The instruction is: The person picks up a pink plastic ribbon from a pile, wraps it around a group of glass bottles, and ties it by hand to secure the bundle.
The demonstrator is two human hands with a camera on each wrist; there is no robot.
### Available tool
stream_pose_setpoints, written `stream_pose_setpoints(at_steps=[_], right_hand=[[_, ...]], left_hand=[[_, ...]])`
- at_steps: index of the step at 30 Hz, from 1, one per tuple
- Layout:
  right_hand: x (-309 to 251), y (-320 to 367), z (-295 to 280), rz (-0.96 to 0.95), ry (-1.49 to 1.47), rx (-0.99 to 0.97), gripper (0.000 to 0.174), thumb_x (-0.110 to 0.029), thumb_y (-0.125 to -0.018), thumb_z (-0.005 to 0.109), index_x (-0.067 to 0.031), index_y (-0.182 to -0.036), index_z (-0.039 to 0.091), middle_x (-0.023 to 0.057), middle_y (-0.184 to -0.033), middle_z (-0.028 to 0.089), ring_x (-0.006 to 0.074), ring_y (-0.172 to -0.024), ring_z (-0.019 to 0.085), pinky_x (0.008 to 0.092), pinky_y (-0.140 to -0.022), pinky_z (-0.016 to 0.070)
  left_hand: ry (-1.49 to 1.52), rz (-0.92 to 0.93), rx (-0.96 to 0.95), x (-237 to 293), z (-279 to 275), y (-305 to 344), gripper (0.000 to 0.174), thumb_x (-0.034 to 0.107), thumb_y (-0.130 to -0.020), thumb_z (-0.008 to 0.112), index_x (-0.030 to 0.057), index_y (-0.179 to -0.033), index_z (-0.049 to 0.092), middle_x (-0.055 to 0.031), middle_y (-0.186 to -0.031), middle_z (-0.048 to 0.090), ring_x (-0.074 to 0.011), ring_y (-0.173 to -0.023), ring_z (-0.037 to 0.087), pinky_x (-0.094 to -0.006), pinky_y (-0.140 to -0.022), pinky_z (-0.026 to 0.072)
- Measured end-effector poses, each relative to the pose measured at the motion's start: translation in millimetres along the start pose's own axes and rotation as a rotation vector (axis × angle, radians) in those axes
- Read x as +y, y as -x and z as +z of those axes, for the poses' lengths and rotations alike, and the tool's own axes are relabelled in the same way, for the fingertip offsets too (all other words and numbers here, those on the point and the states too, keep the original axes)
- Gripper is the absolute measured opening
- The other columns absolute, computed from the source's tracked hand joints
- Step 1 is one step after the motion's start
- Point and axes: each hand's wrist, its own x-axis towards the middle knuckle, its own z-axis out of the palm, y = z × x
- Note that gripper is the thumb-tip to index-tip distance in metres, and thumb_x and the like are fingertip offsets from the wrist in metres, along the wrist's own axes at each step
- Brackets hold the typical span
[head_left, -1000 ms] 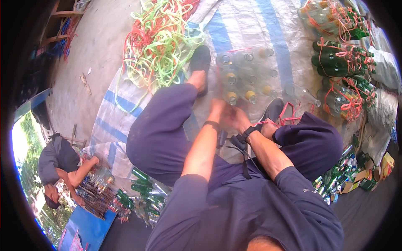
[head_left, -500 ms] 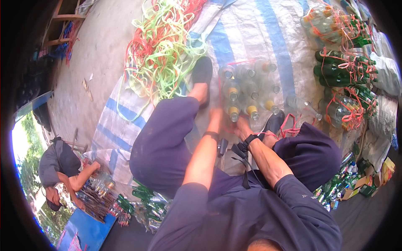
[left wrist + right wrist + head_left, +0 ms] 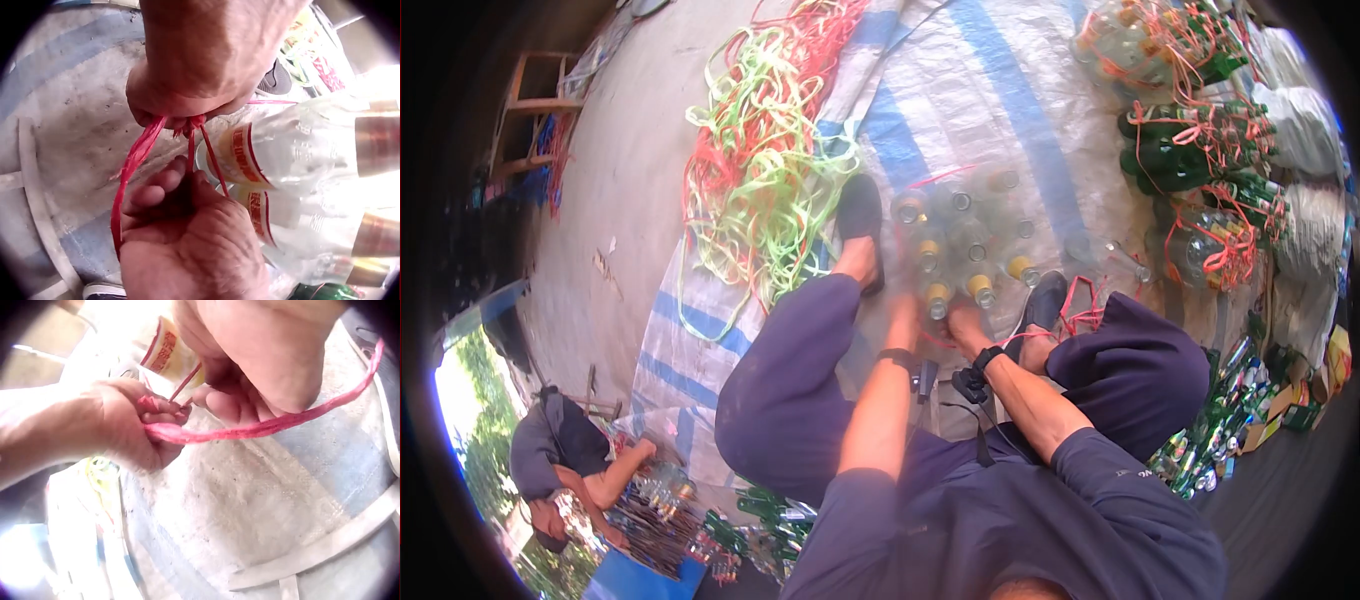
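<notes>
Both hands work close together at the near side of a block of clear glass bottles (image 3: 977, 240). My left hand (image 3: 194, 94) grips a bunched pink-red plastic strap (image 3: 134, 156) in its curled fingers; the strap's long tail loops past my right hand (image 3: 200, 237). Thin strands of it run taut from the left fist down to the right hand, whose thumb and fingers pinch them. In the right wrist view the left hand (image 3: 140, 422) shows the strap leaving its fist, and the right hand (image 3: 262, 356) has curled fingers. Labelled bottle ends stand right beside the hands.
A heap of green and red straps (image 3: 770, 170) lies at the far left on the striped tarp (image 3: 990, 90). Strap-tied green bottles (image 3: 1200, 140) line the right side. One loose clear bottle (image 3: 1110, 255) lies near my right shoe (image 3: 1045, 300). Another person (image 3: 565, 450) sits at left.
The head view has tilted, so the scene sits lower and a little left. The hands stay at the near edge of the bottle block, drawn slightly apart from each other.
</notes>
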Motion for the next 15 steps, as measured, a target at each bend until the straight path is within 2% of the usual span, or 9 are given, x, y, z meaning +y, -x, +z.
stream_pose_setpoints(at_steps=[2, 3, 7, 9, 10, 12, 13, 14, 15], right_hand=[[3, -5, 13, 0.251, -0.425, -0.065, 0.016, -0.011, -0.088, 0.051, -0.0045, -0.098, 0.060, 0.0056, -0.076, 0.060, 0.0159, -0.056, 0.056, 0.0279, -0.041, 0.0395], [-80, 11, -32, 0.524, -0.622, -0.094, 0.012, -0.010, -0.087, 0.052, -0.0054, -0.095, 0.059, 0.0047, -0.076, 0.060, 0.0157, -0.054, 0.055, 0.0276, -0.040, 0.0382], [-32, 3, -19, 0.547, -0.767, 0.007, 0.010, -0.009, -0.086, 0.053, -0.0053, -0.093, 0.059, 0.0054, -0.078, 0.061, 0.0160, -0.053, 0.055, 0.0276, -0.039, 0.0370], [3, 1, 3, 0.416, -0.692, 0.372, 0.009, -0.011, -0.087, 0.054, -0.0052, -0.092, 0.059, 0.0065, -0.074, 0.060, 0.0158, -0.052, 0.055, 0.0289, -0.039, 0.0368], [20, 2, 9, 0.420, -0.705, 0.388, 0.009, -0.011, -0.087, 0.054, -0.0052, -0.092, 0.059, 0.0065, -0.074, 0.060, 0.0158, -0.052, 0.055, 0.0289, -0.039, 0.0368], [47, 5, 11, 0.771, -0.946, 0.449, 0.010, -0.012, -0.087, 0.055, -0.0038, -0.085, 0.061, 0.0075, -0.068, 0.059, 0.0147, -0.052, 0.055, 0.0303, -0.039, 0.0369], [42, 7, 6, 0.773, -0.962, 0.465, 0.010, -0.012, -0.087, 0.055, -0.0038, -0.085, 0.061, 0.0075, -0.068, 0.059, 0.0147, -0.052, 0.055, 0.0303, -0.039, 0.0369], [37, 9, 2, 0.523, -0.507, 0.355, 0.011, -0.011, -0.085, 0.056, -0.0022, -0.081, 0.062, 0.0081, -0.066, 0.059, 0.0159, -0.052, 0.056, 0.0317, -0.040, 0.0385], [27, 12, -4, 0.272, -0.055, 0.234, 0.012, -0.010, -0.084, 0.056, -0.0007, -0.078, 0.062, 0.0087, -0.065, 0.059, 0.0171, -0.051, 0.056, 0.0330, -0.042, 0.0402]], left_hand=[[-0.093, 0.034, 0.207, 25, 5, 13, 0.014, 0.009, -0.082, 0.053, -0.0010, -0.081, 0.063, -0.0088, -0.064, 0.057, -0.0185, -0.050, 0.052, -0.0352, -0.043, 0.0349], [-0.116, 0.039, 0.189, 22, 4, 7, 0.014, 0.009, -0.082, 0.053, -0.0010, -0.081, 0.063, -0.0088, -0.064, 0.057, -0.0185, -0.050, 0.052, -0.0352, -0.043, 0.0349], [0.041, -0.049, 0.070, 0, -5, -2, 0.017, 0.012, -0.083, 0.060, -0.0020, -0.092, 0.064, -0.0085, -0.074, 0.060, -0.0174, -0.057, 0.055, -0.0349, -0.044, 0.0379], [0.088, -0.122, -0.029, -23, -11, -9, 0.021, 0.014, -0.083, 0.062, -0.0022, -0.096, 0.063, -0.0086, -0.080, 0.062, -0.0180, -0.061, 0.057, -0.0347, -0.046, 0.0399], [0.112, -0.066, -0.100, -46, -12, -25, 0.011, 0.010, -0.085, 0.060, 0.0036, -0.094, 0.060, -0.0040, -0.073, 0.056, -0.0149, -0.054, 0.052, -0.0312, -0.042, 0.0370], [0.118, -0.009, -0.185, -53, -4, -24, 0.006, 0.007, -0.086, 0.057, 0.0094, -0.091, 0.057, 0.0005, -0.066, 0.051, -0.0118, -0.048, 0.047, -0.0277, -0.039, 0.0340], [0.026, -0.028, -0.196, -45, 2, -12, 0.006, 0.009, -0.087, 0.058, 0.0110, -0.093, 0.056, 0.0007, -0.066, 0.050, -0.0115, -0.047, 0.046, -0.0265, -0.039, 0.0342], [-0.065, -0.047, -0.204, -38, 8, 0, 0.007, 0.011, -0.088, 0.059, 0.0126, -0.094, 0.056, 0.0009, -0.066, 0.050, -0.0112, -0.047, 0.046, -0.0253, -0.039, 0.0344], [-0.158, 0.119, -0.242, -63, -11, -35, 0.007, 0.012, -0.088, 0.060, 0.0135, -0.093, 0.055, 0.0012, -0.066, 0.051, -0.0113, -0.046, 0.045, -0.0251, -0.040, 0.0348]])
